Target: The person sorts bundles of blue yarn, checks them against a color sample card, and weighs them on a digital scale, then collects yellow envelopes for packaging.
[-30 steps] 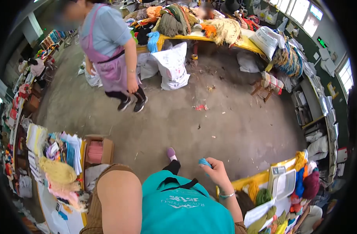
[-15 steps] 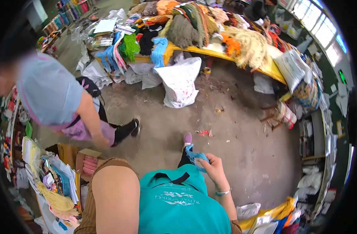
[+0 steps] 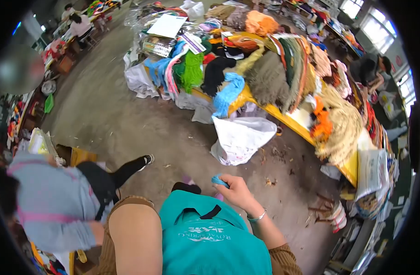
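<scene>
My right hand (image 3: pixel 237 190) is closed around a small bundle of light-blue yarn (image 3: pixel 220 180), held out in front of the teal apron (image 3: pixel 210 229). A bracelet circles that wrist. On the left my bare arm (image 3: pixel 135 240) is raised close to the camera with a brown ribbed sleeve bunched above it; the left hand itself lies outside the picture. Ahead on the floor stands a white plastic sack (image 3: pixel 242 140). Just beyond it, a light-blue yarn hank (image 3: pixel 229 94) drapes over the edge of the yellow table (image 3: pixel 290 121).
Yarn in many colours covers the table, including a green hank (image 3: pixel 192 71) and a cream pile (image 3: pixel 336 126). A person in grey-blue (image 3: pixel 54 197) is close on my left. Another person (image 3: pixel 370 71) bends at the far right. A wooden stool (image 3: pixel 324 208) stands right.
My view has swung left and nearer to the yarn table. The blue yarn in my right hand is now gathered up instead of trailing. The nearby person has passed lower left.
</scene>
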The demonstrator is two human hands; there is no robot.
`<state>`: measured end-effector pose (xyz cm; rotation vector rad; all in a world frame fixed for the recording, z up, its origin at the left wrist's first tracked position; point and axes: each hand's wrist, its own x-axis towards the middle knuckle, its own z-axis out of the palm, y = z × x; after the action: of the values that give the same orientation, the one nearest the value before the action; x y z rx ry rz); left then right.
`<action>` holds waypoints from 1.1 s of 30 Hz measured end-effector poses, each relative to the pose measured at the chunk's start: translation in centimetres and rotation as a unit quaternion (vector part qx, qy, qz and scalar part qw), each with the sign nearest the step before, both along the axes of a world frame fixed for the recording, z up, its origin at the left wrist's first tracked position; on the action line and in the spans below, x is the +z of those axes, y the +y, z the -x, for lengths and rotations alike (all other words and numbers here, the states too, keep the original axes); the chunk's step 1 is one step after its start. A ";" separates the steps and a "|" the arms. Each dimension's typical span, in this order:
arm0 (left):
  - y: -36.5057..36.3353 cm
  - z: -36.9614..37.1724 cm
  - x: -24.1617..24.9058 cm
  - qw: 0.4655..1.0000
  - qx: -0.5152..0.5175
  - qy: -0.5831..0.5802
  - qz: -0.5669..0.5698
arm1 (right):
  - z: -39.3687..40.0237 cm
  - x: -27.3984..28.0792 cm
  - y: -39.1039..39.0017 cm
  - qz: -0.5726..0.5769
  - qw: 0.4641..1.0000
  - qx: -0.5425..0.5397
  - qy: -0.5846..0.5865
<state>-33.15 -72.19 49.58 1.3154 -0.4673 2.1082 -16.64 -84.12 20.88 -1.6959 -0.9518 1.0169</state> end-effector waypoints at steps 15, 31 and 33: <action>29.3 -7.3 -1.7 0.996 0.091 -0.005 0.004 | -8.0 0.5 34.0 -0.007 0.996 0.081 0.022; 49.3 -14.9 -2.4 0.992 0.121 0.033 -0.019 | -12.2 -0.7 57.3 -0.051 0.974 0.222 0.017; 51.7 -16.5 -2.4 0.991 0.124 0.054 -0.022 | -12.8 -0.4 59.9 -0.054 0.972 0.228 0.003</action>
<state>-16.66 -20.49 47.19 1.5743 -0.3200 2.2207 -3.85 -24.18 20.48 -1.4122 -1.4077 1.2377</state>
